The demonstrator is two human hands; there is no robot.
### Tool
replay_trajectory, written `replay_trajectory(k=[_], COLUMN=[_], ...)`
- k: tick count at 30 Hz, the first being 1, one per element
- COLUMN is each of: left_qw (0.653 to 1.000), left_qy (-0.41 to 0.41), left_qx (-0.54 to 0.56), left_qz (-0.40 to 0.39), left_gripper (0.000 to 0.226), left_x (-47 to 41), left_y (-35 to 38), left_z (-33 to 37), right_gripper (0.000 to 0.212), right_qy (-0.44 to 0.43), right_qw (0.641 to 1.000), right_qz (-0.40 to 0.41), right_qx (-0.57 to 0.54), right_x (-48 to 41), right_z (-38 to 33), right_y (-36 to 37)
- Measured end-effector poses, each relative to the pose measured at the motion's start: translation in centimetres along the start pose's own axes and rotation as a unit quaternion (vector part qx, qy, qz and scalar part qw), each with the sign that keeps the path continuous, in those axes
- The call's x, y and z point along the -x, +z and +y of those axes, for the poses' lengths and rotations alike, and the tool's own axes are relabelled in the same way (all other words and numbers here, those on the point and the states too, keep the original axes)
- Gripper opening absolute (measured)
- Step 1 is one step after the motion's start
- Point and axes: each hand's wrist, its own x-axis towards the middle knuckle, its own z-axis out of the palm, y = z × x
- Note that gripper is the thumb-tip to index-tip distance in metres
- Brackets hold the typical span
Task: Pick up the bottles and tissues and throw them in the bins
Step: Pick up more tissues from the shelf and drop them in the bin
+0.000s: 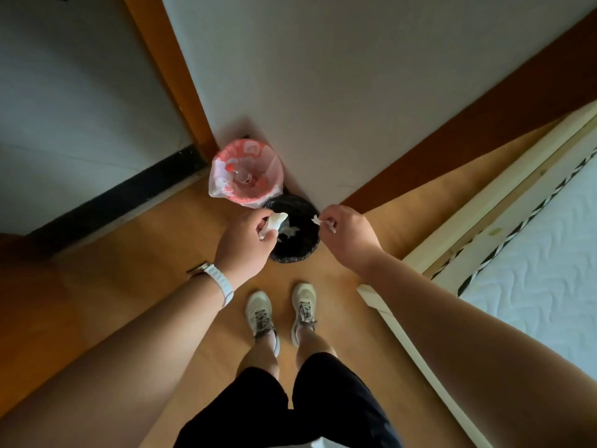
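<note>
Black bin point(292, 255): round, lined with a black bag, standing on the wooden floor point(135, 253) at the foot of a white wall point(323, 92). Loose tissue point(288, 233): white, crumpled, lying inside the black bin. Left hand point(245, 242): above the black bin's left rim, fingers curled round a crumpled tissue point(274, 222), which pokes out over the bin's opening. Right hand point(347, 236): above the black bin's right rim, thumb and fingertips pinching a small white tissue scrap point(317, 220) that hangs over the edge of the opening. Pink bin point(223, 176): lined with a pink-and-white bag, just beside the black bin on its far left side, also against the wall; whether the two bins touch cannot be told. Bottle point(241, 176): clear, with a red cap, lying inside the pink bin. Watch point(226, 287): white strap, on the left wrist, on the near left of the black bin. Shoes point(260, 313): a pale pair, toes pointing towards the black bin from its near side. Bed frame point(484, 202): pale wood, to the right of the black bin and well apart from it, holding a white quilted mattress point(549, 253).
</note>
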Motion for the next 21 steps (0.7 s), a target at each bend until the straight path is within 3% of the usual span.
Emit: replay_trajectory(k=[14,21], left_qw=[0.992,0.981], left_qy=[-0.070,-0.069], left_qx=[-0.073,-0.123], left_qz=[-0.073,-0.133], left_gripper=[0.041,0.047], left_x=[-11.5,-13.1], left_y=[13.9,18.9], left_z=[-11.6,-17.7], right_gripper=[0.019,0.040], right_qy=[0.028,0.012], right_qw=[0.997,0.983], right_qz=[-0.066,-0.155], right_qx=[0.003,0.094], right_x=[-12.5,-15.6], right_z=[11.3,15.3], right_y=[13.8,19.0])
